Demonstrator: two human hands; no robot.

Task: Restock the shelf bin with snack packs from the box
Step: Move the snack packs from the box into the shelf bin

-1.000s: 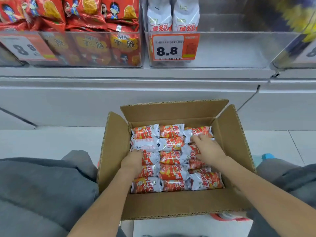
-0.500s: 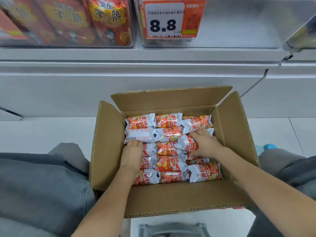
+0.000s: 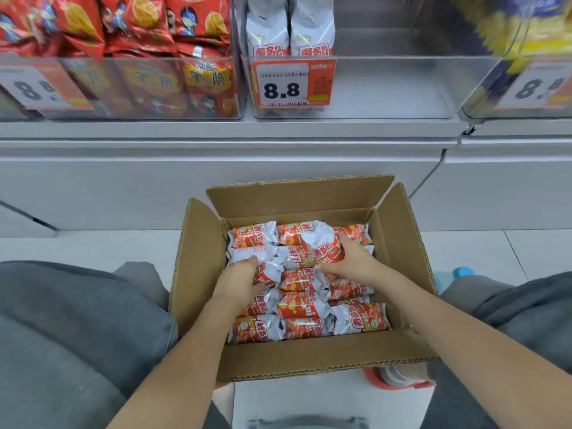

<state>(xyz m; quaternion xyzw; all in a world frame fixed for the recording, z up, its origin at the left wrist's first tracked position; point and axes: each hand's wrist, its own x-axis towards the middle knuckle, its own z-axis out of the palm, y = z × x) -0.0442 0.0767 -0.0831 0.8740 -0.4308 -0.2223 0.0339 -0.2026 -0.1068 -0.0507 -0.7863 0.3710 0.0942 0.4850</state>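
Head view: an open cardboard box (image 3: 309,360) is seen on the floor in front of a grey shelf unit, its flaps folded outward, with the person's grey-trousered knees at either side. Rows of red-and-white snack packs (image 3: 305,306) are packed inside it, lying on their sides. Both hands are lowered into the box. The left hand (image 3: 240,278) is laid at the left of the rows, and its fingers are curled round a white-ended pack (image 3: 268,271) in the second row from the back. The right hand (image 3: 351,261) is placed toward the back right, and a tilted pack (image 3: 325,250) is pinched in its grip, thumb below and fingers over the top, with the pack raised slightly above its neighbours. Above, a clear shelf bin (image 3: 402,88) with an orange 8.8 price tag (image 3: 292,85) is seen directly behind the box; two white packs (image 3: 291,29) are stood upright at its back left, and the remainder of its floor is bare. To the left, another bin (image 3: 123,85) is filled with red snack bags.
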